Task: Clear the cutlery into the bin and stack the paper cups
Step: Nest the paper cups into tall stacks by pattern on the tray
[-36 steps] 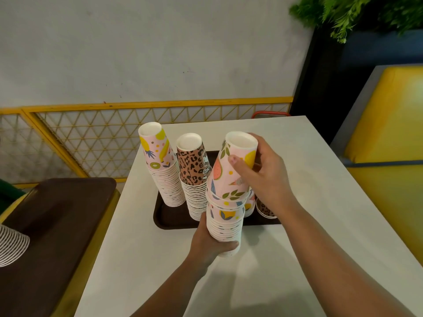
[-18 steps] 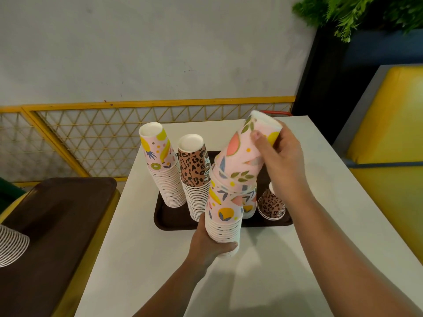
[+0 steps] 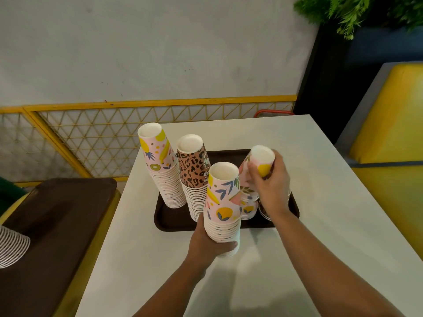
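Head: leopard cup stack (image 3: 193,177) label, unreadable.

Your left hand (image 3: 206,243) grips cup stack (image 3: 223,207) before tray (image 3: 164,216); two stacks (image 3: 164,170) on tray behind; right hand (image 3: 271,186) right, holding cups (image 3: 256,165).

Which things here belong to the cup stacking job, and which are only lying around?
Job: stack held in left hand; pink cups in right hand; fruit-print stack; leopard stack; brown tray.

Not job: second tray, white cups, plant, yellow seat.
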